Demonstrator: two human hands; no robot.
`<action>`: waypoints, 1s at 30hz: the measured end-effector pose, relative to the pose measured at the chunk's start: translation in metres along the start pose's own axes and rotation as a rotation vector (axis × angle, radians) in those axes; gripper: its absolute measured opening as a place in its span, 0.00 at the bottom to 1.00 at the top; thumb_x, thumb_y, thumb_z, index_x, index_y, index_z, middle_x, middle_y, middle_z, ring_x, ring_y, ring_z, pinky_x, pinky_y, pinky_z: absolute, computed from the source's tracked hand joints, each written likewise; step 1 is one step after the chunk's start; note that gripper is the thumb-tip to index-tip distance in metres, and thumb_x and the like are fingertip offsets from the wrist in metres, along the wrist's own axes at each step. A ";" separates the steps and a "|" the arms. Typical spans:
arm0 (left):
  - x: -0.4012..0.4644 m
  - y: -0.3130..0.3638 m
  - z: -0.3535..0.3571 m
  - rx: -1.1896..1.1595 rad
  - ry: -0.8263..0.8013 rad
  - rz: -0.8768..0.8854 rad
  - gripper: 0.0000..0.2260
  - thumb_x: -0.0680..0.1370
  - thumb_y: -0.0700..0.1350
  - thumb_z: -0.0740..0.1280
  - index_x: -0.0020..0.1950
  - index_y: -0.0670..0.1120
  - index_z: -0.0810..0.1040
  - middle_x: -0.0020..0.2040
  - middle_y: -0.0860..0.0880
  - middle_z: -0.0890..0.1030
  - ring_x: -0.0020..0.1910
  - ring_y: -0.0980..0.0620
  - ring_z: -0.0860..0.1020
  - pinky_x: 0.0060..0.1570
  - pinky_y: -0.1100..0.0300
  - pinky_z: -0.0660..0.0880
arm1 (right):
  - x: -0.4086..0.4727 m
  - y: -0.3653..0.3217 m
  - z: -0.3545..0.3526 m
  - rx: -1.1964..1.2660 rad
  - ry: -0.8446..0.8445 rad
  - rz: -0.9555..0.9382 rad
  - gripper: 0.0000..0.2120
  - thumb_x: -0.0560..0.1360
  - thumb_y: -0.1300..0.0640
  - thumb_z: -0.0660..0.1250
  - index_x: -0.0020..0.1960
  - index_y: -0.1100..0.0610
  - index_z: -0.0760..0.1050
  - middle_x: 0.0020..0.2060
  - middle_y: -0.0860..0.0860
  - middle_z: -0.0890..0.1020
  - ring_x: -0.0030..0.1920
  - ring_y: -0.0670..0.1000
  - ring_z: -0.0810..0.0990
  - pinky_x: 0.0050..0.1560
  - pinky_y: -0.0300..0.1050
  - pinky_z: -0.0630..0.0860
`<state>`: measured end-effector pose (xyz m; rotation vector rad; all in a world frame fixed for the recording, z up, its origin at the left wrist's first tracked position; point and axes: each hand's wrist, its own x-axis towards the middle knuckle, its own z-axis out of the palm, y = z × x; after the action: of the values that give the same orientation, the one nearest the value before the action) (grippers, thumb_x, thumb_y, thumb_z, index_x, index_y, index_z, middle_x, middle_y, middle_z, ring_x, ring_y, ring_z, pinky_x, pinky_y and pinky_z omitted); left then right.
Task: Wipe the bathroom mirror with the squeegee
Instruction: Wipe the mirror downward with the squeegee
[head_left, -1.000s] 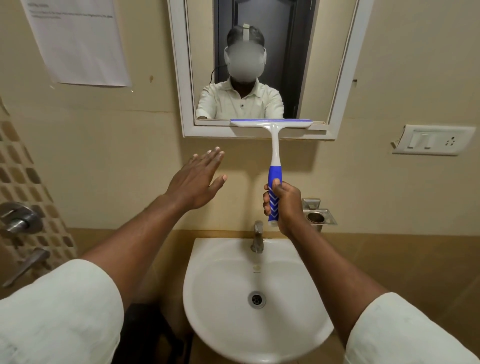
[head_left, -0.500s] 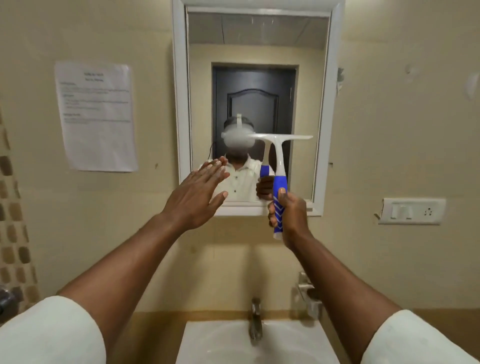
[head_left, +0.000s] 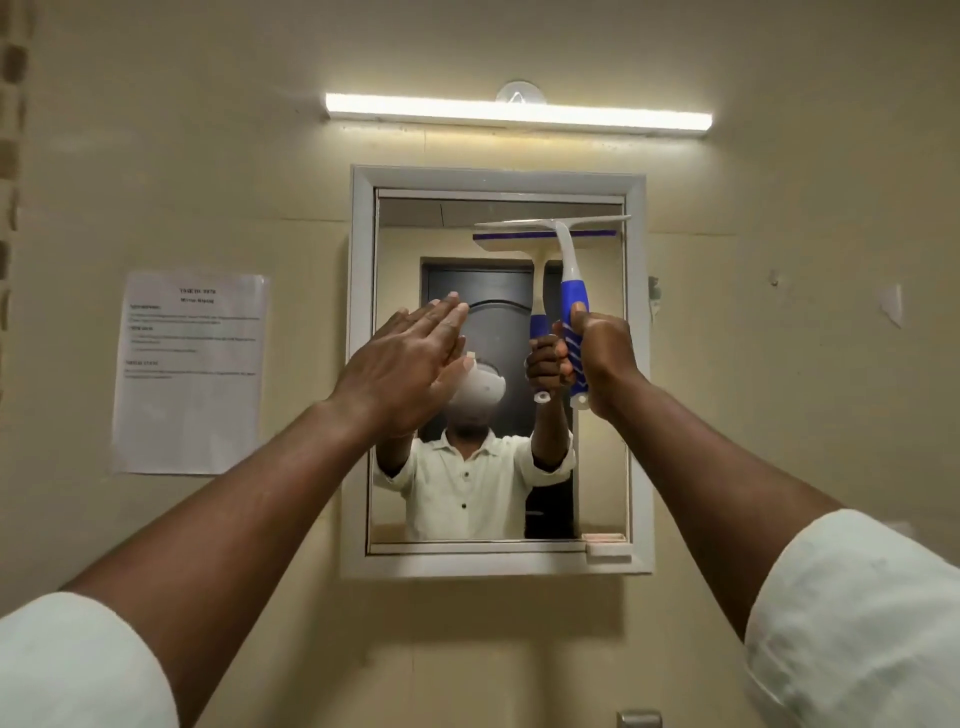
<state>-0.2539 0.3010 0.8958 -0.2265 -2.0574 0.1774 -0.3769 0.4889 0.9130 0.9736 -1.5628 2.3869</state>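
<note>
The white-framed bathroom mirror (head_left: 363, 364) hangs on the beige wall straight ahead. My right hand (head_left: 602, 358) is shut on the blue and white handle of the squeegee (head_left: 569, 270), held upright. Its white blade bar lies level near the top right of the glass, at or very close to the surface. My left hand (head_left: 405, 364) is raised flat with fingers together, empty, in front of the mirror's left half. The glass reflects both arms, a person in a white shirt and a dark door.
A lit tube light (head_left: 519, 114) runs above the mirror. A printed paper sheet (head_left: 189, 371) is taped to the wall on the left. A small ledge (head_left: 605, 543) sits at the frame's lower right corner. Metal fitting (head_left: 639, 719) at the bottom edge.
The view has tilted upward, so the sink has left the frame. My right hand raised the squeegee from the mirror's bottom edge to near its top. My left hand rose alongside.
</note>
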 end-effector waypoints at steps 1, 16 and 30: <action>0.001 -0.001 0.002 0.003 -0.001 0.007 0.27 0.80 0.56 0.53 0.76 0.50 0.51 0.78 0.51 0.53 0.76 0.54 0.50 0.70 0.60 0.46 | 0.005 0.000 0.001 0.004 -0.006 0.007 0.11 0.79 0.54 0.55 0.48 0.61 0.71 0.29 0.53 0.71 0.28 0.51 0.69 0.31 0.43 0.68; -0.001 -0.015 0.030 -0.026 -0.046 -0.007 0.27 0.80 0.56 0.52 0.76 0.52 0.46 0.78 0.55 0.48 0.73 0.62 0.44 0.69 0.65 0.40 | 0.040 -0.004 0.006 -0.015 -0.043 0.035 0.14 0.80 0.50 0.54 0.51 0.61 0.69 0.31 0.51 0.69 0.29 0.50 0.66 0.32 0.44 0.63; -0.020 -0.011 0.044 -0.056 -0.100 -0.032 0.27 0.80 0.56 0.52 0.76 0.52 0.46 0.78 0.53 0.49 0.76 0.56 0.48 0.72 0.61 0.43 | 0.034 0.010 0.001 0.070 -0.048 0.115 0.14 0.80 0.50 0.54 0.54 0.62 0.67 0.31 0.52 0.69 0.29 0.50 0.65 0.32 0.44 0.63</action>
<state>-0.2841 0.2841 0.8603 -0.2231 -2.1664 0.1140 -0.4075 0.4752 0.9257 0.9864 -1.6040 2.5292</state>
